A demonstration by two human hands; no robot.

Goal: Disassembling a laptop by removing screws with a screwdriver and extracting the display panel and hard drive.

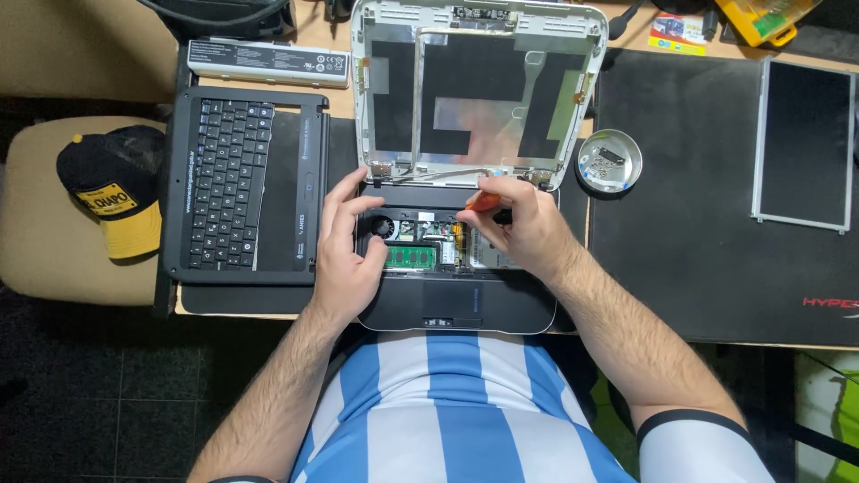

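At the front edge of the desk [268, 313], midway along it, a small laptop base [465, 304] lies opened, its keyboard deck removed to bare a green memory module [410, 258], a round black fan [383, 227] and flat metal shielding. Left hand [344, 255] rests spread on the base's left side, fingers open and pressing flat beside the fan, clamped on nothing. Right hand [519, 224] is closed round a screwdriver [483, 202] with an orange-red handle, tip directed into the board near the hinge line; whether the tip sits in a screw cannot be told. The step in hand appears to be work on a fastener of the internals, and the next move would call for a steady, vertical tool and a braced chassis. Behind stands the hollow white lid shell [479, 89], hard plastic lined with foil and black tape. Toward the left edge lies the detached black keyboard frame [243, 183], matte and rectangular; right of the lid, a shallow round metal dish [609, 161] holds small parts, on a dark soft mat [698, 197] that also carries a glossy bare screen panel [803, 143].
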